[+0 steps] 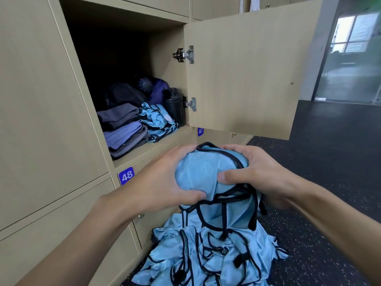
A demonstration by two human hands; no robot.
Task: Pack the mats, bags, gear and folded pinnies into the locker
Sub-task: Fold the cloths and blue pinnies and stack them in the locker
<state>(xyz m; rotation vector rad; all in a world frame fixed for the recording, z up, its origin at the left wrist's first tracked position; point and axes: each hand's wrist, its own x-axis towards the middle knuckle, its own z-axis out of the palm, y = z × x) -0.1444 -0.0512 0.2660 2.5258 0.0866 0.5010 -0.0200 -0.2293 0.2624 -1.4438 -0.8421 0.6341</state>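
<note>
Blue pinny (208, 172), black-trimmed, bunched mid-frame. Both hands grasp it: left hand (162, 180) at its 9 o'clock with fingers wrapped over the bundle, right hand (259, 172) at 3 o'clock with the thumb pressed into the cloth. Slack fabric hangs toward the loose pile (206, 256) on the floor at 6 o'clock.

Step judged: folding. Tuck trailing trim inward and flatten before lifting, so the pile isn't dragged.

Likely spot: atop the folded pinnies (158, 120) in the open locker (160, 146) at 11 o'clock, between stacked mats (123, 129) and a black bottle (175, 106). Door (247, 69) is wide open at 1 o'clock.
</note>
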